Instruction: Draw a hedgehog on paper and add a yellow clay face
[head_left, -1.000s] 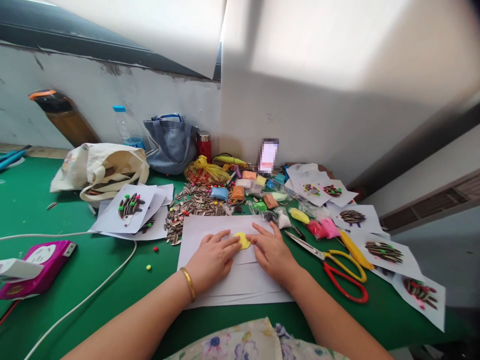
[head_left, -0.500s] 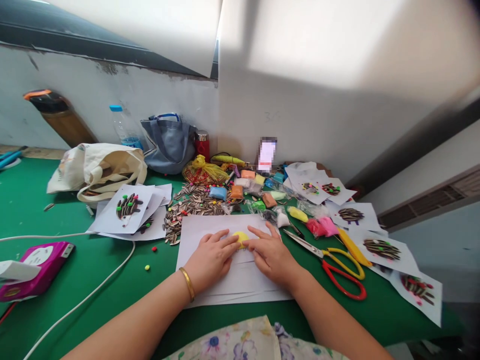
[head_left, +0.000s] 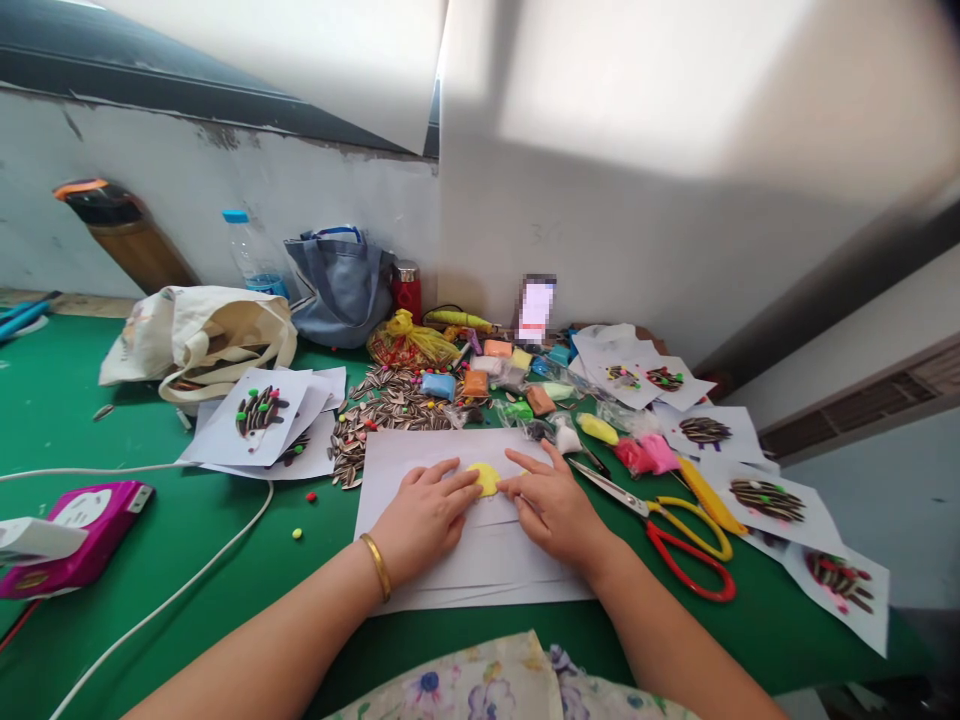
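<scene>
A flattened yellow clay piece (head_left: 484, 479) lies on a stack of white paper (head_left: 480, 570) in front of me. My left hand (head_left: 431, 512) rests flat on the paper, fingers stretched out, with its fingertips on the clay's left edge. On the other side, my right hand (head_left: 551, 505) has its fingers spread; its index fingertip is at or just beside the clay's right edge. Neither hand grips anything. Scissors (head_left: 656, 520) with one yellow and one red handle lie to the right of my right hand.
Sunflower seeds (head_left: 397, 405) are heaped behind the paper, beside several bagged clay blocks (head_left: 476, 383). Seed-decorated cards (head_left: 765, 497) lie along the right, with more cards (head_left: 259, 418) at the left. A white cable (head_left: 225, 545) crosses the green table by a magenta power strip (head_left: 79, 530).
My right hand has shifted slightly right, and its fingertips have moved off the top of the clay, so more of the yellow shows. My left hand stays in place.
</scene>
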